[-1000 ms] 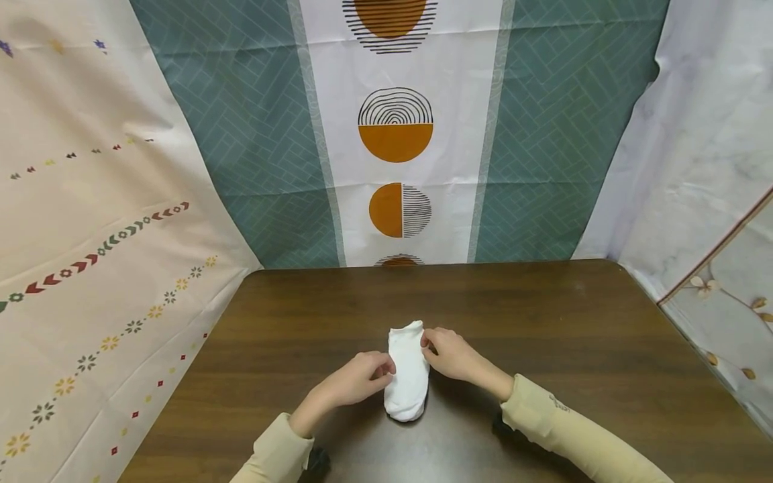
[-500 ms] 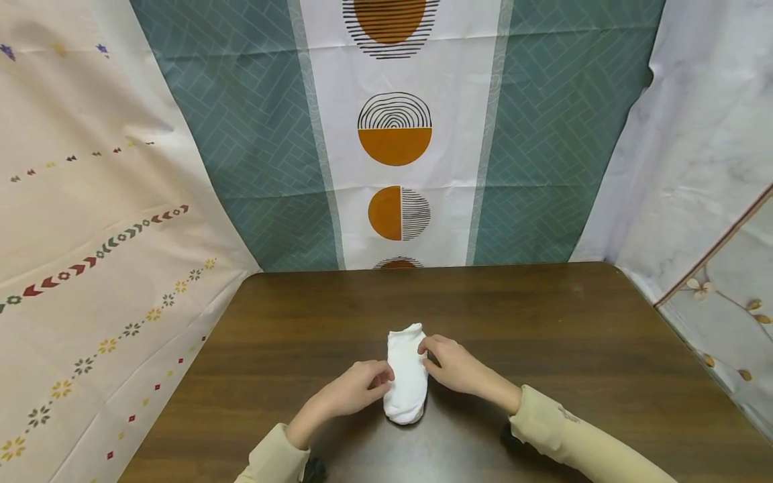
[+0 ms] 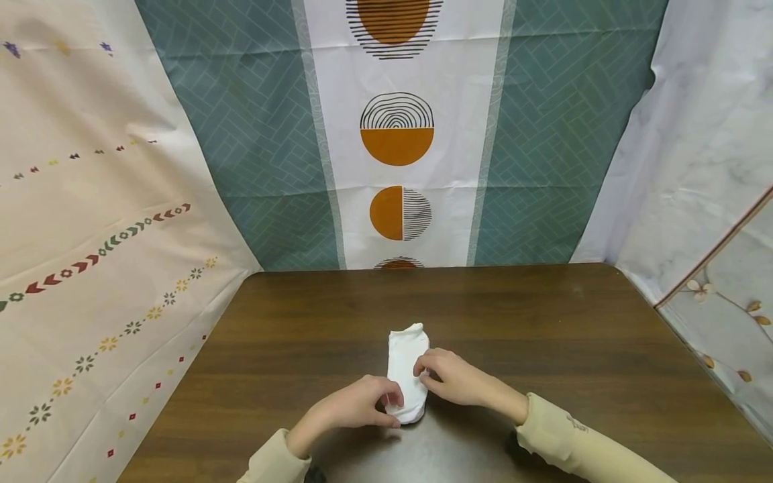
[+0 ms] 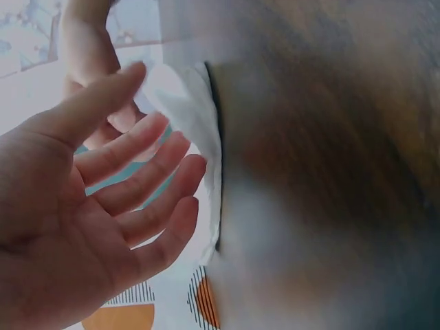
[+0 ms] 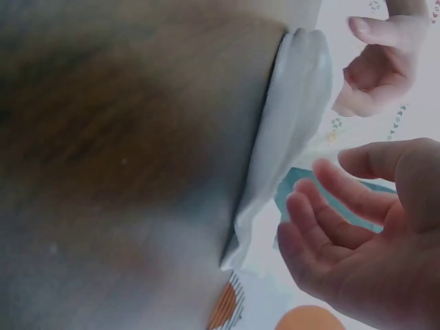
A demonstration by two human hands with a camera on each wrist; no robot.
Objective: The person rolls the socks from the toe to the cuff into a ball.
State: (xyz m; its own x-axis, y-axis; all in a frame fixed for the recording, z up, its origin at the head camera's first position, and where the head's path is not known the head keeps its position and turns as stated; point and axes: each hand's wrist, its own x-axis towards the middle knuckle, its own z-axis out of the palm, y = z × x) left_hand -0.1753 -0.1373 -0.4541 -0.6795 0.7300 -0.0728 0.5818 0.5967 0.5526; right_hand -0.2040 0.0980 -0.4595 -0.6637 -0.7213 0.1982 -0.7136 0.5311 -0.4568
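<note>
A white sock (image 3: 406, 355) lies flat on the brown table, its cuff end pointing away from me and its rounded end toward me. My left hand (image 3: 359, 404) is at the near left of the sock, its loosely bent fingers overlapping the rounded end. On the right side, my right hand (image 3: 461, 381) hovers with relaxed fingers over the sock's edge. The left wrist view shows the left fingers (image 4: 172, 172) spread beside the sock (image 4: 196, 113), pinching nothing. In the right wrist view the right hand (image 5: 371, 240) has its thumb and fingertips apart, just off the fabric.
The wood-grain table (image 3: 290, 315) reaches back to a teal and white curtain (image 3: 417, 161) with orange circles. A patterned cream cloth (image 3: 109, 241) hangs at the left, and a marbled white cloth (image 3: 694, 168) at the right.
My left hand has moved toward me and right, from the sock's left edge to its rounded end. My right hand has slid toward me along the right edge. The sock stays in place.
</note>
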